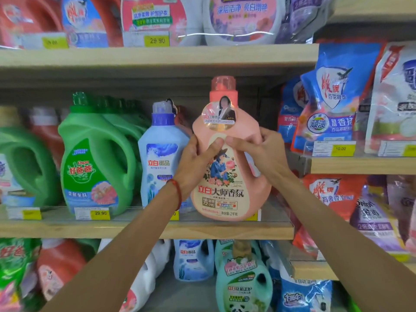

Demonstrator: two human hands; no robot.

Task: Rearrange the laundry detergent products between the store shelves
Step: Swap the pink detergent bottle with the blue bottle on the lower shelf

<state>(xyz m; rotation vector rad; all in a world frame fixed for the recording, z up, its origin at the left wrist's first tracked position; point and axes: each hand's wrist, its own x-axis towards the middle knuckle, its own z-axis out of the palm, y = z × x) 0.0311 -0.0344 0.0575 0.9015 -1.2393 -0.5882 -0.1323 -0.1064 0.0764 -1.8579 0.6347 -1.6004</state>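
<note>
Gripping the pink detergent bottle (227,167) from both sides, left hand (198,163) and right hand (258,152) clamp its shoulders, thumbs meeting on the front label just above the printed figure. Bottle upright, cap (223,84) up, held in front of the middle shelf (144,229); its base looks level with the shelf's front lip, but whether it rests there or hangs clear I cannot tell

Handling, as a judgement: label reads two kilograms, so heavy for its size, liquid inside likely to slosh. Rigid plastic, smooth and a bit slick; a two-handed hold at the waist is sound, or one palm under the base. Cap is no lifting point

Left of the pink bottle, on the same shelf: a pale blue bottle (161,163) just beside it, partly behind the left hand, then a green jug (94,167) with a moulded handle. Right of it: soft refill pouches (328,113) on a separate, higher-set shelf. Above: an upper shelf of large tubs. Below: a teal bottle (244,287) and more stock

Shelves are pale wood-look boards with yellow price tags (100,213) on the lip
</note>
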